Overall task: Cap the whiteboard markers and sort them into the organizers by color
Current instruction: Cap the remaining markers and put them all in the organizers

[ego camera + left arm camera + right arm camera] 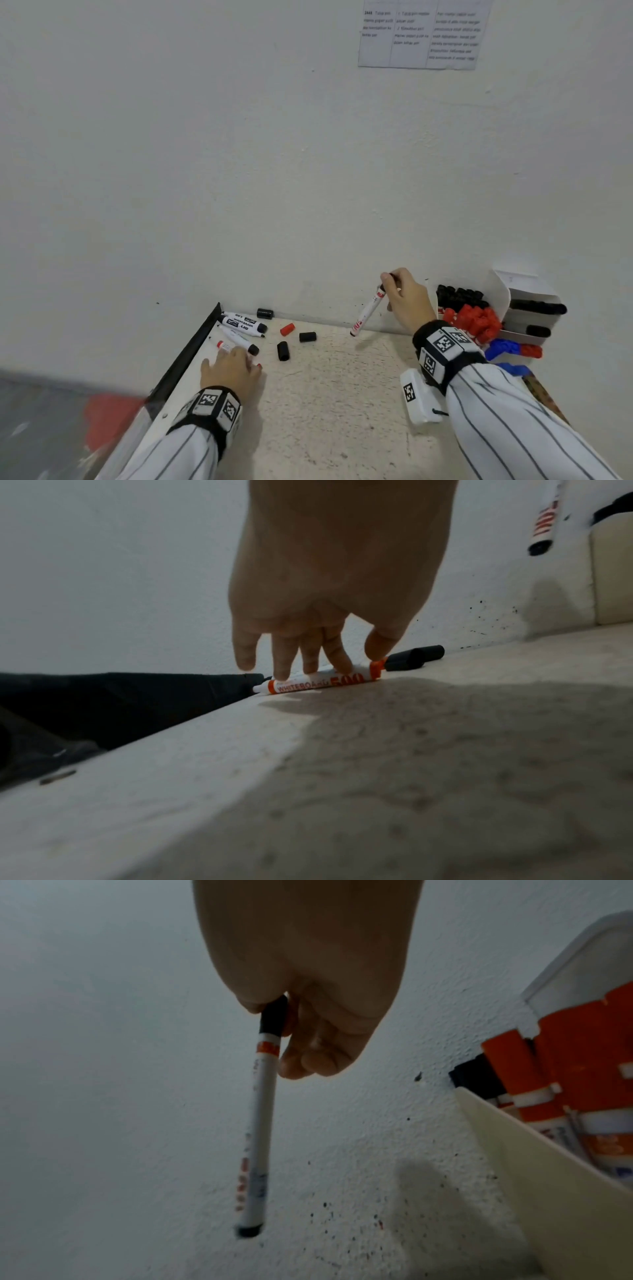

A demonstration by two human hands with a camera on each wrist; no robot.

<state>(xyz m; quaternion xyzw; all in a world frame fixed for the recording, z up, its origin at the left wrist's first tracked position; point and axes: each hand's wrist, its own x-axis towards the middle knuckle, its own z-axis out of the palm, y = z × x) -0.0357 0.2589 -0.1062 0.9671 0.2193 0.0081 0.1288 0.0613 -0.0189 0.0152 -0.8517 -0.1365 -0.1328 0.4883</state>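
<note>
Beside the organizers (498,301) packed with capped markers, our right hand (406,298) pinches a marker (368,313); left fingers (337,653) press a red one (318,684) on the desk (342,377)

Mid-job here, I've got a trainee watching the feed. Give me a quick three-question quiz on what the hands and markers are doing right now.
1. True or false: the right hand holds its marker flat against the table.
2. What do the left hand's fingertips touch? A) a loose black cap B) the red-labelled marker lying on the table C) the organizer
3. Fill in: the only loose cap on the table that is not black is ____.

Key
1. False: it hangs in the air by its black-capped end.
2. B.
3. Red.
</note>
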